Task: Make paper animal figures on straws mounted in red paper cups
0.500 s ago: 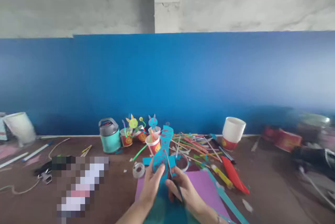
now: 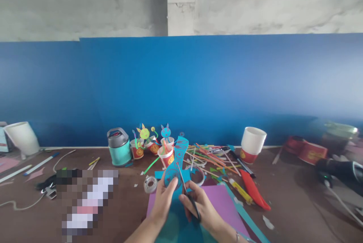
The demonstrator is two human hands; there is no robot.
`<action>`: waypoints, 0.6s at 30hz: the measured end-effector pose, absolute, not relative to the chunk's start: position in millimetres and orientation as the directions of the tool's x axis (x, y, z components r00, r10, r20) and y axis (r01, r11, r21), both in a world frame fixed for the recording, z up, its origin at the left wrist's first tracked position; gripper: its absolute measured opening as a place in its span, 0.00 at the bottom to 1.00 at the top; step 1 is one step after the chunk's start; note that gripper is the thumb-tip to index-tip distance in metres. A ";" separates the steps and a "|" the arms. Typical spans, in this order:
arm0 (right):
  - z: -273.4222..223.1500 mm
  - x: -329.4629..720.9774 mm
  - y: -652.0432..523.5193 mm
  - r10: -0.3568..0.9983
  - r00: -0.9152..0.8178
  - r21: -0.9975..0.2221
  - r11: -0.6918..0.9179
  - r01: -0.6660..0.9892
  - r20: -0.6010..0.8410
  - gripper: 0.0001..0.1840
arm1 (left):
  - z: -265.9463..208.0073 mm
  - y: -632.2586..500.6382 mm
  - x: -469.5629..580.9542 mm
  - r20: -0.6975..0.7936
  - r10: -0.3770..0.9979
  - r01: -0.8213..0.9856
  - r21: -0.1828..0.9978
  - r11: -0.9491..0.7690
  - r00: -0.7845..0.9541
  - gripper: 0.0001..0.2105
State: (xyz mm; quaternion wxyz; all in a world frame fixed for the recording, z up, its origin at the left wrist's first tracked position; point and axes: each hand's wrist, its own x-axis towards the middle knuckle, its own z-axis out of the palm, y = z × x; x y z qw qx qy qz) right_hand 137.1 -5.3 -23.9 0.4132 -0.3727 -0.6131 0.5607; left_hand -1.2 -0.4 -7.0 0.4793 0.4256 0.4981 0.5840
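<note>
My left hand (image 2: 164, 195) pinches a blue sheet of paper (image 2: 179, 152) with red drawn shapes, its thumb pressed over a round drawing. The sheet rises in a curved strip above the fingers. In my right hand (image 2: 201, 203) is a pair of scissors (image 2: 185, 187) with black handles, its blades pointing up and lying against the paper just right of my left thumb. Whether the blades are parted cannot be made out. Beneath both hands lie more blue paper and a purple sheet (image 2: 218, 197).
Paper cups (image 2: 165, 156) with paper animal heads stand behind the hands, beside a teal flask (image 2: 119, 148). Colored sticks (image 2: 211, 156) lie in a pile. Tape rolls (image 2: 150, 184), a glue tube (image 2: 240, 191), a red pouch (image 2: 254, 190) and stacked white cups (image 2: 253, 142) are around.
The hands and scissors stay almost in place; the paper's upper strip tilts very slightly to the right. Otherwise the table looks the same, only sharper.
</note>
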 end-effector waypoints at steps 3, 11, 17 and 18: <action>-23.4 136.6 -5.0 0.921 -0.383 -0.997 0.078 -0.007 0.075 0.28 | -7.9 0.3 -1.8 -0.006 0.981 -0.136 0.990 -0.020 -0.194 0.16; -26.8 135.9 -4.4 0.920 -0.383 -0.997 0.078 -0.026 0.082 0.28 | -10.1 2.8 -0.9 0.077 0.988 -0.163 0.982 -0.098 -0.132 0.19; -24.3 137.1 -4.7 0.915 -0.395 -0.996 0.085 -0.012 0.083 0.27 | -8.9 1.0 -1.3 0.057 0.990 -0.137 0.988 -0.075 -0.131 0.19; -23.5 137.2 -4.8 0.913 -0.399 -0.997 0.082 -0.011 0.080 0.27 | -8.7 1.0 -1.5 0.050 0.990 -0.138 0.988 -0.069 -0.135 0.19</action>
